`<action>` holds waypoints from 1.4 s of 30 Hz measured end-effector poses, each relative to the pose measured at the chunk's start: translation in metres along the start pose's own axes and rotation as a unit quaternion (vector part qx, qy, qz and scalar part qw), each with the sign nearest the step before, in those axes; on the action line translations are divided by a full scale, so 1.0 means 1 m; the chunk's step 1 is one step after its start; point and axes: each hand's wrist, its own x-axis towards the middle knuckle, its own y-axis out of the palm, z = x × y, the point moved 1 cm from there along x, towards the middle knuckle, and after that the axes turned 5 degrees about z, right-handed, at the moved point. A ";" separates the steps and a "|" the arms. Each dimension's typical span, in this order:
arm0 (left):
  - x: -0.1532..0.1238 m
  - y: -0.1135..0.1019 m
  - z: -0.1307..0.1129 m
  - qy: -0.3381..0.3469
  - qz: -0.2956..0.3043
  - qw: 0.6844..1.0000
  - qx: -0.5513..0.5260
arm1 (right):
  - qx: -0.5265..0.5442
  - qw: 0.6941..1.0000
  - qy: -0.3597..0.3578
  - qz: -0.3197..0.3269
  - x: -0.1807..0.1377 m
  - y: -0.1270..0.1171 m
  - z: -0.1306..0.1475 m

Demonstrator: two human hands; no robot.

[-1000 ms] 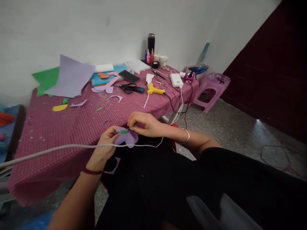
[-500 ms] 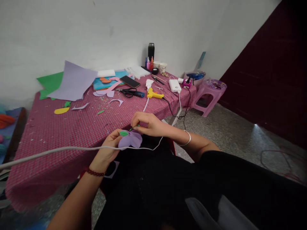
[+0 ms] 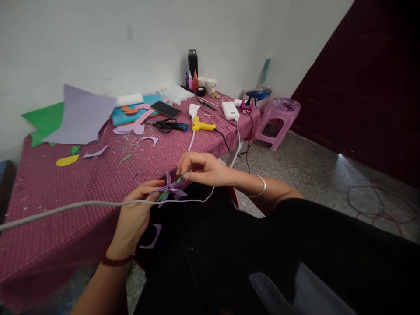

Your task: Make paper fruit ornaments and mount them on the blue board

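Just past the table's near edge, a purple paper flower (image 3: 169, 188) shows thin pointed petals, seen nearly edge-on. The fingers of my left hand (image 3: 138, 210) close on its left petals. A green paper leaf (image 3: 163, 195) shows between the petals on that side. My right hand (image 3: 205, 169) is closed in a pinch on the flower's thin green stem (image 3: 179, 178), whose far end shows beyond the fingertips. A white cable (image 3: 98, 203) runs across the view in front of my left hand and the flower.
On the checked tablecloth (image 3: 98, 175) lie a yellow glue gun (image 3: 202, 125), scissors (image 3: 166, 125), a phone (image 3: 166, 109), a white power bank (image 3: 230, 111) and paper scraps. Purple sheets (image 3: 82, 113) lie at the left. A pink stool (image 3: 278, 118) stands at the right.
The flower has turned from broad, open petals facing me to a nearly edge-on view, and moved slightly left with my left hand. My right hand keeps its pinch. The whole view has shifted.
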 end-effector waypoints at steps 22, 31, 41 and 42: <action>-0.002 0.006 0.004 -0.021 -0.007 0.999 -0.049 | -0.185 0.981 -0.052 0.041 0.003 0.011 0.002; -0.003 0.008 0.004 -0.027 -0.041 0.999 0.001 | -0.209 0.977 0.004 0.038 0.004 0.015 0.004; -0.015 0.022 0.001 0.058 -0.079 0.987 0.126 | -0.167 0.985 0.040 -0.020 0.006 0.019 -0.005; -0.016 0.022 0.001 0.065 -0.079 0.985 0.136 | -0.157 0.986 0.041 -0.026 0.006 0.018 -0.006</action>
